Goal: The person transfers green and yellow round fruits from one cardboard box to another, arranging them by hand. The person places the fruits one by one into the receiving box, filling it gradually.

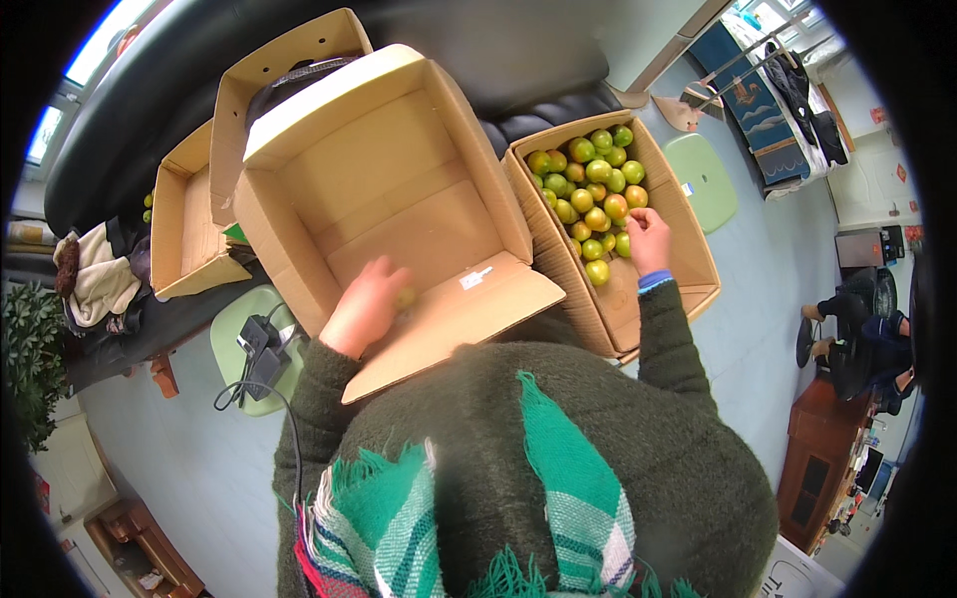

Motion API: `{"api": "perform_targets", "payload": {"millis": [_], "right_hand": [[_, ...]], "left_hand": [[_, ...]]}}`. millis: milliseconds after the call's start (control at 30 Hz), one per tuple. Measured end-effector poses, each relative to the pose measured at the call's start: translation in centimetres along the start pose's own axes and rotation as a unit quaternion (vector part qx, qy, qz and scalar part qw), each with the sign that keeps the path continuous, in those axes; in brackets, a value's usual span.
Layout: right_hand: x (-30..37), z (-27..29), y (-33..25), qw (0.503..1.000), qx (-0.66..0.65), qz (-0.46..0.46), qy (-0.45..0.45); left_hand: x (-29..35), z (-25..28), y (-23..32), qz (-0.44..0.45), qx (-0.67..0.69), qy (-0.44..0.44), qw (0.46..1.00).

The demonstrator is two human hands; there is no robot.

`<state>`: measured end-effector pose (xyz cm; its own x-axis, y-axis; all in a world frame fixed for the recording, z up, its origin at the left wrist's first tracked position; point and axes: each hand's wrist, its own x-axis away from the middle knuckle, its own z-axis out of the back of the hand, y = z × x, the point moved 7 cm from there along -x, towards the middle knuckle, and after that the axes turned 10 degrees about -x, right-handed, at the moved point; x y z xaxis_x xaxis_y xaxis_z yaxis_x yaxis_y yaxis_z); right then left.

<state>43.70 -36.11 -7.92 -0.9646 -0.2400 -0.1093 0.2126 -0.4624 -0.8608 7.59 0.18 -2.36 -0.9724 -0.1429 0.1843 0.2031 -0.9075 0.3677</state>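
Note:
My left hand (365,307) is over the inner flap of a large open cardboard box (399,140), its fingers smeared by motion. A blurred yellowish-green tomato (405,297) shows against those fingers. To the right, a second cardboard box (688,234) holds several green and orange-tinged tomatoes (597,171), heaped toward its far end. My right hand (650,241) reaches in over its right side, fingers curled together beside the tomatoes. What lies inside that grip is hidden. The large box contains no tomatoes that I can see.
Another cardboard box (184,219) stands on a black couch (120,120) at the left. A green stool (244,334) carries a black power adapter (261,359) with a cable. Another green stool (703,179) is beyond the tomato box. My green plaid scarf (588,508) hangs down in front.

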Motion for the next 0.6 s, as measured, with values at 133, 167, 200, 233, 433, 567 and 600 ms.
{"api": "perform_targets", "payload": {"millis": [133, 167, 200, 233, 433, 567, 600], "right_hand": [[-0.3, 1.2, 3.5, 0.988, 0.151, -0.033, -0.024], [-0.4, 1.7, 4.2, 0.982, 0.182, -0.045, -0.019], [-0.4, 2.0, 4.8, 0.975, 0.215, -0.060, -0.014], [-0.4, 2.0, 5.3, 0.971, 0.230, -0.065, -0.030], [-0.4, 0.2, 8.1, 0.947, 0.289, -0.113, -0.085], [-0.7, -0.6, 9.6, 0.949, 0.277, -0.121, -0.086], [-0.7, -0.6, 9.9, 0.951, 0.271, -0.120, -0.091]], "left_hand": [[0.2, 0.4, 0.3, -0.022, 0.024, 0.030, 0.999], [0.3, 0.5, 0.3, -0.021, 0.030, 0.034, 0.999], [0.4, 0.6, 0.3, -0.018, 0.037, 0.038, 0.998], [0.4, 0.7, 0.3, -0.017, 0.040, 0.036, 0.998], [0.3, 0.3, -0.2, -0.010, 0.018, 0.024, 1.000], [0.5, 0.5, -0.5, 0.000, 0.015, 0.036, 0.999], [0.8, 0.8, -0.5, 0.004, 0.017, 0.041, 0.999]]}}
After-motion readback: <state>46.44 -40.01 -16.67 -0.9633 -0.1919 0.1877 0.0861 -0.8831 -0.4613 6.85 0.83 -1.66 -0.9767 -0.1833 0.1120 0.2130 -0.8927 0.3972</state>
